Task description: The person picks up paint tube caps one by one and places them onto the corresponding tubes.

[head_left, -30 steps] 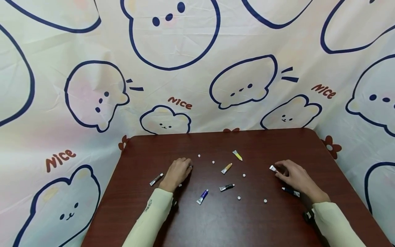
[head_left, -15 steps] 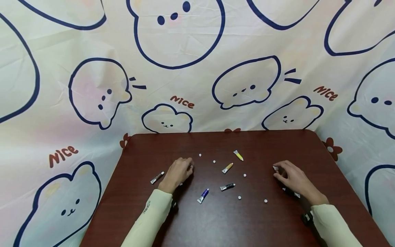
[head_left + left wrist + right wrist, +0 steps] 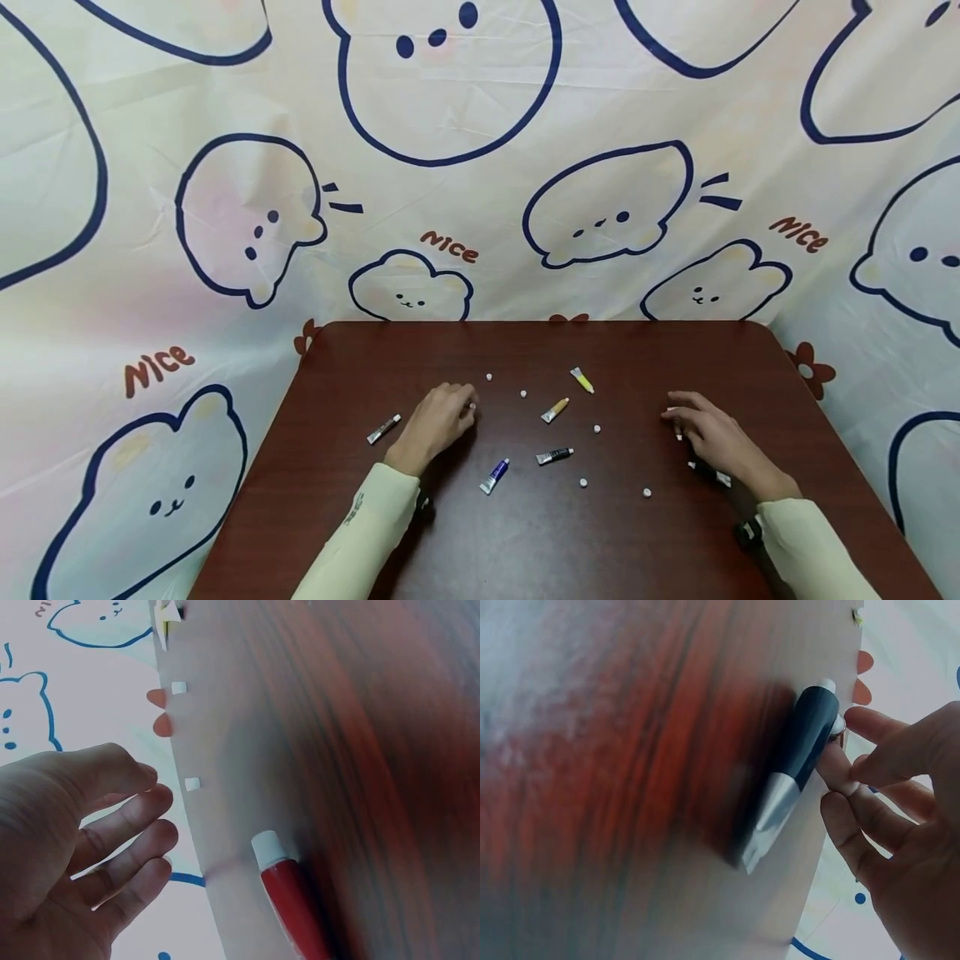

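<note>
My right hand (image 3: 716,435) is raised just above the table at the right, holding a small paint tube between its fingers. The tube's white cap (image 3: 838,726) shows by the fingertips; its body is mostly hidden. Under this hand lies a dark blue paint tube (image 3: 802,742) with a white cap and silver end. My left hand (image 3: 437,423) hovers at the left, fingers loosely bent, nothing plainly seen between them. A red paint tube (image 3: 294,907) with a white cap lies under it, hidden in the head view. A brown-and-silver tube (image 3: 384,429) lies to its left.
Between the hands lie a purple tube (image 3: 495,477), a black tube (image 3: 555,456), an ochre tube (image 3: 556,410) and a yellow tube (image 3: 582,380). Several loose white caps, such as this cap (image 3: 647,492), are scattered around. A printed cloth (image 3: 495,200) hangs behind the brown table (image 3: 570,550).
The tube in my right hand has turned; its flat end stuck out at the left before, and its white cap now shows below the fingers. My left hand has shifted slightly right.
</note>
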Tool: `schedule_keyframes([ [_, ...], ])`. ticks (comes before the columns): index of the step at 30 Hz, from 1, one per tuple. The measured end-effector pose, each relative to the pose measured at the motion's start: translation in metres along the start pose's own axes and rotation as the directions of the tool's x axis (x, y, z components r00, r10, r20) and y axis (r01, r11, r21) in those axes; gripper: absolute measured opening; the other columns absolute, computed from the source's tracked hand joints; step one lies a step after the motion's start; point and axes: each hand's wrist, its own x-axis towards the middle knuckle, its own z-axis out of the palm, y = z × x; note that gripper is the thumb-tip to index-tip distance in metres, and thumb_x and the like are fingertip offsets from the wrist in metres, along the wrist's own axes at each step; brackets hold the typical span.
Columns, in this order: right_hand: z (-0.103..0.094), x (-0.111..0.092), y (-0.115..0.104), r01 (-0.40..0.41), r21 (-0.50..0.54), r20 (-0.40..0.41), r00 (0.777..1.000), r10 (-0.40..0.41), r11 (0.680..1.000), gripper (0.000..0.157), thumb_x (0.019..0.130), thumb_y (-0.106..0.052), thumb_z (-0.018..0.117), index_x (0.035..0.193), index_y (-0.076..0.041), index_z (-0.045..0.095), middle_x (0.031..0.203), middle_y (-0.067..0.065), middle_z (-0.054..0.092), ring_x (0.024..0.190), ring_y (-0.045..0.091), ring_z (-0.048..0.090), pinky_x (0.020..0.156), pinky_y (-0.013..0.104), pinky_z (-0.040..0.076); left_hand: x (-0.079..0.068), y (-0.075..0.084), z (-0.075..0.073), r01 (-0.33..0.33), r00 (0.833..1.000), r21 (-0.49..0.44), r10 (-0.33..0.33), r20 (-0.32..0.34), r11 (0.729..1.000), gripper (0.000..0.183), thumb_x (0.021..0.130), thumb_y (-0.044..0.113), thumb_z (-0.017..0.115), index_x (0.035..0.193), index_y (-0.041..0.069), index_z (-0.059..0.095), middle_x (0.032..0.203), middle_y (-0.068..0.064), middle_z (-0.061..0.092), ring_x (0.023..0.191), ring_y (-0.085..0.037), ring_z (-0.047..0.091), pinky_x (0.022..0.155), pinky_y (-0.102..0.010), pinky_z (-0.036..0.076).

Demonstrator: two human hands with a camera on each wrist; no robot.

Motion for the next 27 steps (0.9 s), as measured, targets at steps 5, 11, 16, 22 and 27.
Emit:
schedule_keyframes([
  [5, -0.002, 0.0, 0.0, -0.01, -0.015, 0.023, 1.0, 0.01, 1.0, 0.032, 0.099, 0.008, 0.067, 0.123, -0.008, 0.08, 0.152, 0.019, 0.057, 0.112, 0.031, 0.07, 0.079, 0.041, 0.055, 0.0, 0.004, -0.002, -0.017, 1.0, 0.018, 0.017, -0.005, 1.0, 0.014, 0.093, 0.006, 0.083, 0.102, 0.01, 0.074, 0.094, -0.004, 0.077, 0.09, -0.023, 0.07, 0.081, -0.039, 0.061],
  [11, -0.005, 0.001, 0.0, -0.043, -0.015, 0.062, 0.997, 0.043, 0.999, 0.029, 0.101, 0.003, 0.065, 0.123, -0.007, 0.08, 0.152, 0.019, 0.057, 0.114, 0.032, 0.071, 0.078, 0.039, 0.054, -0.001, 0.008, -0.005, -0.043, 0.998, 0.023, 0.044, -0.034, 0.999, 0.014, 0.093, 0.006, 0.084, 0.101, 0.009, 0.073, 0.092, -0.004, 0.077, 0.088, -0.023, 0.07, 0.081, -0.041, 0.06],
  [16, -0.005, 0.003, -0.001, -0.064, -0.011, 0.08, 0.995, 0.065, 0.998, 0.024, 0.101, 0.0, 0.069, 0.121, -0.009, 0.08, 0.148, 0.019, 0.061, 0.115, 0.035, 0.072, 0.082, 0.048, 0.059, -0.001, 0.01, -0.007, -0.046, 0.998, 0.027, 0.047, -0.041, 0.999, 0.014, 0.094, 0.008, 0.084, 0.102, 0.009, 0.074, 0.094, -0.004, 0.077, 0.089, -0.023, 0.069, 0.082, -0.041, 0.06],
  [22, -0.002, 0.004, -0.001, -0.056, -0.002, 0.07, 0.996, 0.056, 0.998, 0.021, 0.098, -0.002, 0.077, 0.117, -0.009, 0.079, 0.138, 0.017, 0.065, 0.111, 0.035, 0.072, 0.085, 0.053, 0.06, -0.001, 0.012, -0.009, -0.067, 0.996, 0.039, 0.069, -0.056, 0.997, 0.013, 0.094, 0.008, 0.085, 0.102, 0.009, 0.075, 0.093, -0.004, 0.078, 0.088, -0.023, 0.07, 0.081, -0.041, 0.06],
  [27, 0.0, 0.003, 0.001, -0.038, -0.021, 0.042, 0.998, 0.039, 0.999, 0.022, 0.097, -0.004, 0.08, 0.117, -0.009, 0.077, 0.126, 0.01, 0.067, 0.105, 0.028, 0.072, 0.083, 0.049, 0.06, -0.002, 0.014, -0.009, -0.079, 0.995, 0.035, 0.081, -0.056, 0.996, 0.013, 0.095, 0.009, 0.084, 0.104, 0.009, 0.075, 0.095, -0.004, 0.078, 0.088, -0.021, 0.07, 0.081, -0.04, 0.061],
])
